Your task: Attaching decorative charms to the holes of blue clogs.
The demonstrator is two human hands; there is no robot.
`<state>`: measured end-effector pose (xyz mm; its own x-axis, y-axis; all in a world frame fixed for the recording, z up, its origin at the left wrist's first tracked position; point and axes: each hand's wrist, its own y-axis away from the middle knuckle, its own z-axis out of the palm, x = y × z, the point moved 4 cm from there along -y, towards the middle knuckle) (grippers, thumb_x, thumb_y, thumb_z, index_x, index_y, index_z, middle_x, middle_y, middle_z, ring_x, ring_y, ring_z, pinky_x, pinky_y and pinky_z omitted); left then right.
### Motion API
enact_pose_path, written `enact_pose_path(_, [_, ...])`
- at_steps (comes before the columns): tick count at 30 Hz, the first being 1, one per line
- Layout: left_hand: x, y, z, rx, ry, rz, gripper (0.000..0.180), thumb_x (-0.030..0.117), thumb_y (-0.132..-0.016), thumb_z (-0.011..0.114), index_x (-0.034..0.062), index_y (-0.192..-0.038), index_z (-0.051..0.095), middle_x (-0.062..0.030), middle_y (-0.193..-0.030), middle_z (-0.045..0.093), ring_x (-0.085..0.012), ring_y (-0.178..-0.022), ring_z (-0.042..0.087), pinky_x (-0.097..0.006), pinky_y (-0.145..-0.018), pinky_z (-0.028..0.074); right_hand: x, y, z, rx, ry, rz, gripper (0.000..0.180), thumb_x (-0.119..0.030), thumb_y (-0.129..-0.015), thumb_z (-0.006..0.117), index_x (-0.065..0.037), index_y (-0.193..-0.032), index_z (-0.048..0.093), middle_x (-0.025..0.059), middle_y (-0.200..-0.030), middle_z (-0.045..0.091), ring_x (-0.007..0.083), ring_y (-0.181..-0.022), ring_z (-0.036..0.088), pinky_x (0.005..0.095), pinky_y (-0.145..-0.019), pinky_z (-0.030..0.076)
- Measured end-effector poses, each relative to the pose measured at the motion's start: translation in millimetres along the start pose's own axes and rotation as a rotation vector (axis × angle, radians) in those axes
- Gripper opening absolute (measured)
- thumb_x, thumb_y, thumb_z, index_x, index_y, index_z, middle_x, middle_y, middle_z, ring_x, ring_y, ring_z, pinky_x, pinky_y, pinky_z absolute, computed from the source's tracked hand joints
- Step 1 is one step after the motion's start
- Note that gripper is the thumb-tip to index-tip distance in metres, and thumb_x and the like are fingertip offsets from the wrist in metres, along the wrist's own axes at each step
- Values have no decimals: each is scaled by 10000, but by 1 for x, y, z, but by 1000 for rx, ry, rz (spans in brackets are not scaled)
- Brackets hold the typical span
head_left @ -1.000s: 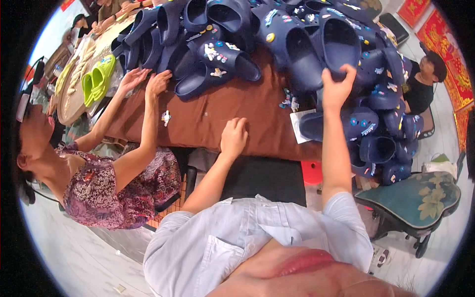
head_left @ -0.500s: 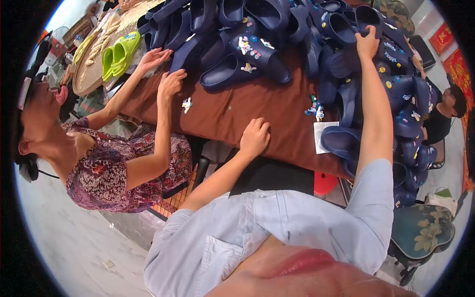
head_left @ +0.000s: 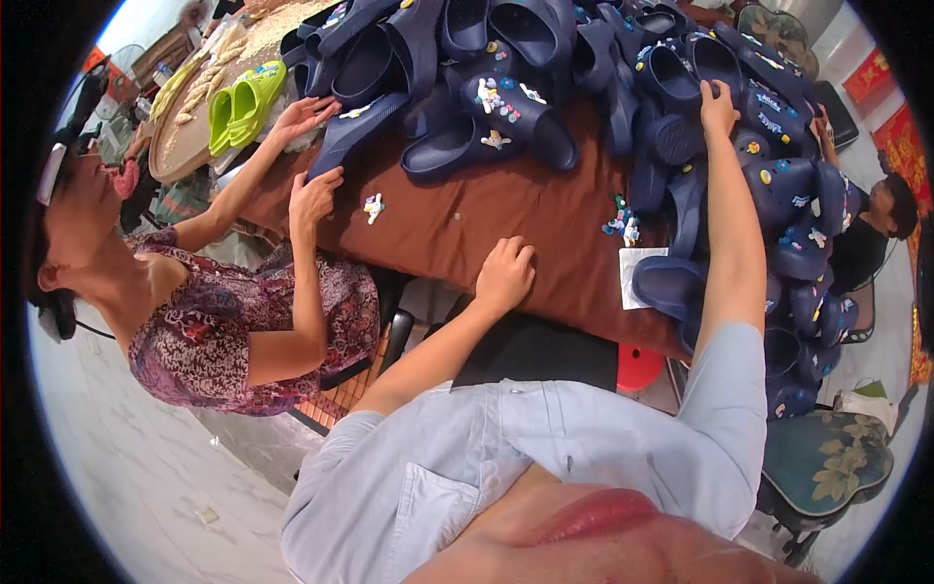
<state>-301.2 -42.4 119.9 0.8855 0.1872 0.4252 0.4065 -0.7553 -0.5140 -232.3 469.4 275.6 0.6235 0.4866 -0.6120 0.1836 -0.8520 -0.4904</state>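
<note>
My right hand point(head_left: 720, 109) reaches to the right part of the shoe pile, fingers closed on the near edge of a navy clog point(head_left: 718, 64). Other navy clogs with small coloured charms surround it. My left hand point(head_left: 506, 273) rests on the brown cloth point(head_left: 559, 219) near the front edge, loosely curled; its fingertips are hidden and nothing shows in it. A white charm point(head_left: 374, 208) lies on the cloth to its left. Several colourful charms point(head_left: 623, 220) lie to its right, beside a white paper packet point(head_left: 637, 279) partly under a navy clog point(head_left: 671, 286).
At left, a co-worker in a patterned dress point(head_left: 195, 341) handles a navy clog point(head_left: 354, 132). Beyond are lime-green clogs point(head_left: 242, 109) and a round tray point(head_left: 170, 146). Another person point(head_left: 861, 229) sits at far right. A red stool point(head_left: 637, 368) and floral chair point(head_left: 827, 462) stand below the table.
My right hand and its clog have come slightly nearer to me. My left hand stays put. The co-worker's clog has moved left and nearer, with one of the co-worker's hands.
</note>
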Motion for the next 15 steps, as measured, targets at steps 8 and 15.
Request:
enact_pose_path(8, [2, -1, 0, 17, 25, -4, 278, 62, -723, 661, 37, -996, 614, -143, -1079, 583, -321, -984, 563, -405, -838, 503, -93, 74, -28, 459, 197, -506, 452, -340, -806, 694, -310, -1244, 582, 193, -1303, 444, 412, -1171, 435, 535, -944, 399])
enact_pose_path(15, [4, 0, -4, 5, 12, -5, 276, 60, -726, 663, 39, -996, 613, -149, -1086, 580, -325, -993, 564, -405, -852, 500, -168, 106, 65, -176, -352, -546, 575, -403, -839, 686, -150, -1322, 503, 287, -1151, 555, 440, -1094, 518, 484, -971, 400])
